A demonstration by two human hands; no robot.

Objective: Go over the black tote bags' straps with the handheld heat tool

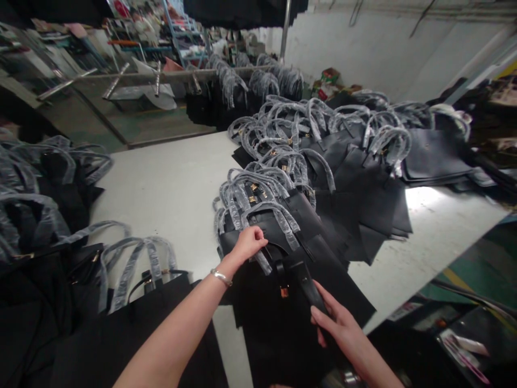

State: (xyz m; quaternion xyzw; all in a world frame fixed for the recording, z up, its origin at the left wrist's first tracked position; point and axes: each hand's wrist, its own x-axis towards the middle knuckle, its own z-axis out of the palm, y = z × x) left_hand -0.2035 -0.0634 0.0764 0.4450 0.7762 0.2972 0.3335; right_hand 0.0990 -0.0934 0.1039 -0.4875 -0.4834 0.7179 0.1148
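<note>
1. The black handbag (274, 328) lies on the bench (165, 188), below and between the two hands, atop or against other bags.
2. Its body is smooth, dark and flat-sided, with a leather-like look; a curved edge shows at its top, just beside the left fingertips.
3. A short black tab (280, 270) hangs between the hands, ending in a shiny, copper-gold clasp (284, 291).
4. The left hand (248, 243) has its thumb and fingertips drawn together at the bag's upper edge; whether they pinch anything, I cannot tell. A silver bracelet (221, 277) circles its wrist.
5. The right hand (335, 318) is clamped around a black elongated piece (309, 288), whose kind is unclear, tilted up toward the clasp.
6. Clear-wrapped handles (288, 229) arch just beyond the left hand; more black handbags (363, 183) are heaped beyond the right.
</note>
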